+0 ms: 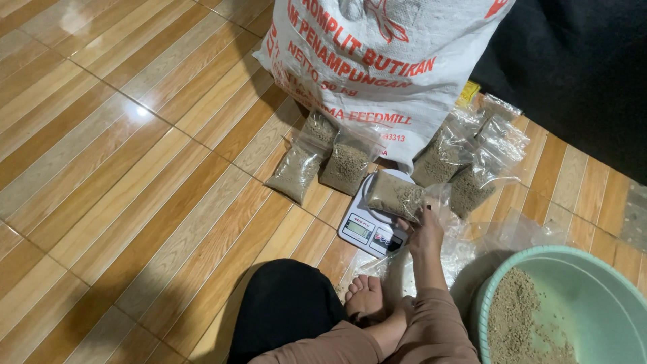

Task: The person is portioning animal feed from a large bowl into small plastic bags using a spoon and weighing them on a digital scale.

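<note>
You are resting your right hand (423,232) on the filled pellet bag (395,195) lying on the white kitchen scale (367,226). Four packed bags, two left (317,162) and two right (465,165), are leaning against the large sack (384,61); pellets are remaining in the green basin (593,283). Your left hand is hidden.

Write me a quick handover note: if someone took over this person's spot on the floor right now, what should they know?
Right hand: holds the open top of a clear pellet bag lying on the small white scale.
Left hand: out of view.
Done: two filled bags lie left of the scale, several more right, all by the big white sack.
Left: pellets remain in the green basin.
</note>
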